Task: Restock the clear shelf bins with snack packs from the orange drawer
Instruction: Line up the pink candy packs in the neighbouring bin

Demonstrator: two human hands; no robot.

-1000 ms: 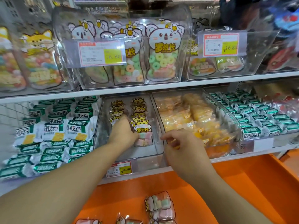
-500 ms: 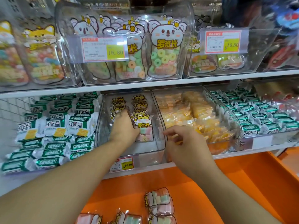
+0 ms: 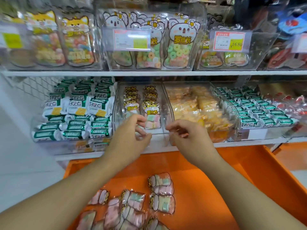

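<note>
A clear shelf bin (image 3: pixel 164 112) on the lower shelf holds two rows of upright marshmallow snack packs (image 3: pixel 152 116) with yellow cat heads. My left hand (image 3: pixel 132 136) hovers at the bin's front lip, fingers loosely curled and holding nothing. My right hand (image 3: pixel 187 136) hangs just right of it, in front of the divider, also loosely curled with nothing in it. Below, the orange drawer (image 3: pixel 232 188) stands pulled out. Several loose marshmallow packs (image 3: pixel 162 193) lie flat on its floor, left of centre.
Green-and-white cracker packs (image 3: pixel 76 112) fill the wire basket on the left. A clear bin of yellow snacks (image 3: pixel 199 110) sits right of the target bin, then small green packs (image 3: pixel 259 112). The upper shelf carries bins of ring candy (image 3: pixel 178 47) with price tags.
My left hand has drawn back out of the bin to its front lip and holds nothing. The right hand stays close by. The camera has tipped down, showing more of the drawer.
</note>
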